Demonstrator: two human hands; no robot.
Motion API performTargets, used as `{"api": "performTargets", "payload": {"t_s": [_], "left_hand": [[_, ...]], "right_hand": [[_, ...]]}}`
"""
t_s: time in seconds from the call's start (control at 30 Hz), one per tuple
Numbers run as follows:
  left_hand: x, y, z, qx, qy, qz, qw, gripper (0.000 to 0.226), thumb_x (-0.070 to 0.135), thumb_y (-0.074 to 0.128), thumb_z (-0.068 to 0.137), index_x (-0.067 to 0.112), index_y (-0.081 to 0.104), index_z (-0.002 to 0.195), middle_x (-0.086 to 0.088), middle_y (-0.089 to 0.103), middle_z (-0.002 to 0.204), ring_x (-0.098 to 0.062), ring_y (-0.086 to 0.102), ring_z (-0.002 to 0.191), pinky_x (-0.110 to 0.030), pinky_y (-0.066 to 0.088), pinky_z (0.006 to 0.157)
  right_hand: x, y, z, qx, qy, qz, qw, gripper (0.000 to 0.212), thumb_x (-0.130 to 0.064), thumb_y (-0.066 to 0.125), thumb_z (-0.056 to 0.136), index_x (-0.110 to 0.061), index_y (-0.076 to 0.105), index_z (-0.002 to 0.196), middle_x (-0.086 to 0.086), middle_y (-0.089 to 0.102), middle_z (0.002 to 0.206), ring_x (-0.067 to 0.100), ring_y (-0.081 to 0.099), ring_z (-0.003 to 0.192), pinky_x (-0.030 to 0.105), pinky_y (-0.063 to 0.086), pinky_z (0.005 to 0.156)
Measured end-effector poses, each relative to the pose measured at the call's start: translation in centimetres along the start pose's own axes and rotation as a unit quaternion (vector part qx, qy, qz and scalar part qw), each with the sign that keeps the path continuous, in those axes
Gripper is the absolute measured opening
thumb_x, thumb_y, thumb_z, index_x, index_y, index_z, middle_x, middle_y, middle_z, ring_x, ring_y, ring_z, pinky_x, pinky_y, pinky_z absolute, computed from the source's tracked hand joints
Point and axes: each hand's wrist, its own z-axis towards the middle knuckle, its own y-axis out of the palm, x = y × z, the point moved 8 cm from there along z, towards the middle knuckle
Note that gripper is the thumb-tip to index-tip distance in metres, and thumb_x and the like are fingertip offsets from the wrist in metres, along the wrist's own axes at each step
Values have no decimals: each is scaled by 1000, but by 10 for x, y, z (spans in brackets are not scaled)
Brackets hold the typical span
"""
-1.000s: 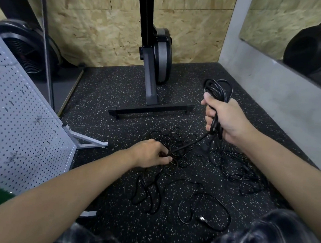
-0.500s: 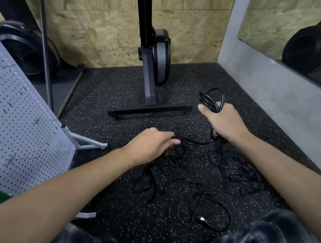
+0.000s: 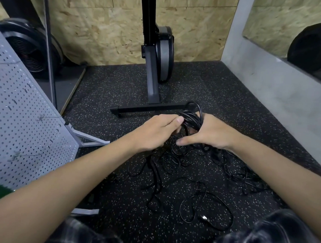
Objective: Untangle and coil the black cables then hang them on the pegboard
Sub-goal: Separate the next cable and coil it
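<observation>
Speckled black rubber flooring (image 3: 223, 83) runs under everything. Nearest the camera, two knees in dark plaid cloth (image 3: 272, 237) are cut off by the bottom edge. Just beyond them the loose black cables (image 3: 172, 163) sprawl in overlapping loops. They are hard to trace against the dark floor, though one pale connector (image 3: 205, 217) stands out. Above the tangle both hands meet at a coil (image 3: 192, 117) of several turns. The right hand (image 3: 211, 133) has its fingers wrapped round the coil from behind and its thumb stretched out below. The left hand (image 3: 155, 132) pinches the coil's near side with the thumb on top, and its fingertips are hidden underneath. Strands trail from the coil down into the heap. A grey pegboard (image 3: 25, 123) leans at the left, cropped by the frame. Farther back, the black machine foot (image 3: 151, 109) is partly covered by the coil, with a chipboard wall (image 3: 104, 34) behind.
</observation>
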Motion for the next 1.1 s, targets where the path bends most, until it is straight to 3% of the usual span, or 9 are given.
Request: {"api": "performTargets", "payload": {"t_s": [0.17,0.27,0.4,0.5,0.57,0.7,0.83,0.93,1.1], "left_hand": [[-8,4,-2,-40,-9,-87,995,35,42,46,109,44,55,75,14,45,66,-12,41,60,-35,35,63],[-24,-1,0,-9,-8,-85,996,35,49,48,106,28,53,79,8,55,67,-16,58,61,-37,43,67],[-65,19,-12,-123,-85,-53,987,41,44,43,110,11,58,92,2,68,71,-24,78,85,-46,53,95],[-74,19,-15,-135,-86,14,987,36,42,41,111,19,61,93,-1,71,69,-28,74,80,-42,53,81],[-65,9,-11,-88,-51,66,993,28,39,41,112,27,61,96,-1,66,69,-18,65,64,-36,49,67],[-33,6,-8,-50,6,108,993,26,37,42,112,31,53,89,8,53,68,-5,45,59,-22,34,57],[-18,14,-5,-59,46,146,986,30,32,46,111,18,53,86,4,53,64,-9,44,55,-23,32,55],[-8,15,-2,-55,72,198,976,32,34,46,110,22,56,83,6,54,58,-11,49,53,-33,41,58],[2,11,0,-51,95,260,960,35,35,48,105,30,51,70,10,52,55,-5,50,52,-33,41,58]], "right_hand": [[9,-5,1,32,36,32,998,13,-15,85,83,-12,72,79,-8,73,74,7,65,70,31,48,77],[10,-11,-1,37,44,57,997,15,-15,80,89,-1,75,86,-1,77,78,5,66,71,29,46,78],[17,-25,-3,70,74,139,985,11,-10,79,89,-5,73,96,-2,69,67,0,57,51,15,46,55],[25,-23,-4,61,100,144,983,11,-12,81,87,-10,73,94,-1,70,70,2,59,54,21,46,61],[32,-24,-4,63,118,131,982,14,-15,85,84,-12,73,89,-2,70,70,4,62,57,26,47,67],[33,-19,-4,47,122,70,989,25,-29,93,76,-19,71,80,-2,71,75,13,67,69,29,50,73],[30,-10,-3,43,110,77,990,22,-26,93,76,-20,78,90,-9,80,86,2,73,78,21,49,73],[32,-6,-1,41,106,76,991,30,-22,92,77,-9,78,100,0,81,93,13,75,86,27,54,83],[31,13,-2,-34,94,176,979,18,-4,82,86,-1,72,101,10,76,88,25,77,81,27,59,71]]}}
